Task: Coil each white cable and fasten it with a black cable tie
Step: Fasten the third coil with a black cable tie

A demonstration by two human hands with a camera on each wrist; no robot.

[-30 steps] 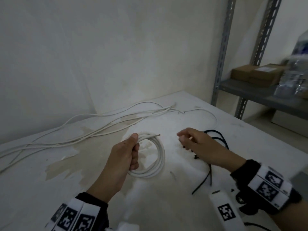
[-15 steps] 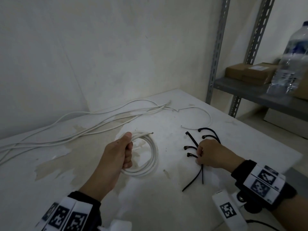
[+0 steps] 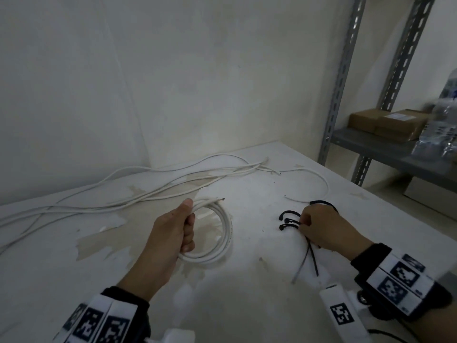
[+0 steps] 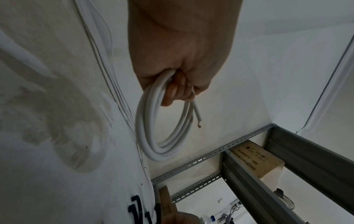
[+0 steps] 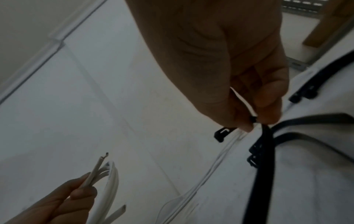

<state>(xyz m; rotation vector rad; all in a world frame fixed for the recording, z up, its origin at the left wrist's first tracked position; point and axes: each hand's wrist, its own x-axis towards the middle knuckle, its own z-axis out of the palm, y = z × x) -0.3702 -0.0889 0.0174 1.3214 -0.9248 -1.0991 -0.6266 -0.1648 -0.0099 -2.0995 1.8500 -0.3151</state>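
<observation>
My left hand [image 3: 184, 227] grips a coiled white cable [image 3: 223, 240] just above the white table; its stripped end [image 3: 221, 199] sticks out past the thumb. The left wrist view shows the coil [image 4: 151, 136] hanging from my curled fingers [image 4: 172, 92]. Several black cable ties [image 3: 288, 221] lie in a bunch to the right. My right hand [image 3: 305, 222] is down on them, thumb and fingertips [image 5: 268, 115] pinching one black tie [image 5: 254, 119] at its head. Loose white cables [image 3: 148, 191] stretch across the back of the table.
A thin white wire [image 3: 319, 184] curves behind the ties. A grey metal rack [image 3: 385, 149] stands at the right with cardboard boxes [image 3: 388, 123] and a plastic water bottle [image 3: 442, 127]. The table [image 3: 247, 305] has worn, stained patches, and the wall stands close behind.
My right hand dropped from beside the coil onto the bunch of black ties and now pinches one. The left hand keeps its grip on the coil.
</observation>
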